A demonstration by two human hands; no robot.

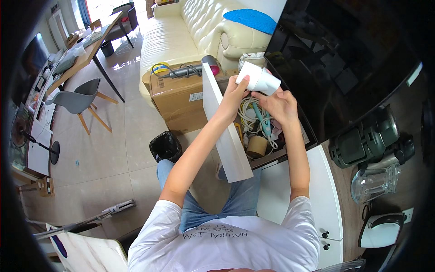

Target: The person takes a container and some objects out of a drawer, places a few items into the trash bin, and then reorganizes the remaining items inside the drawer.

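Above an open drawer, my left hand grips the wider end of white nested cups, which lie tilted sideways. My right hand holds their narrower end from below, with some of its fingers hidden behind them. Beneath my hands, the white-fronted drawer holds a tangle of coiled white cable. Among the cable sit a light-blue handled tool, a brown roll and a yellow tool.
A cardboard box stands left of the drawer, carrying a grey hair dryer and a tape roll. Nearby is a lined black bin. A large dark screen rises at right, beside a glass jug. Behind is a cream sofa.
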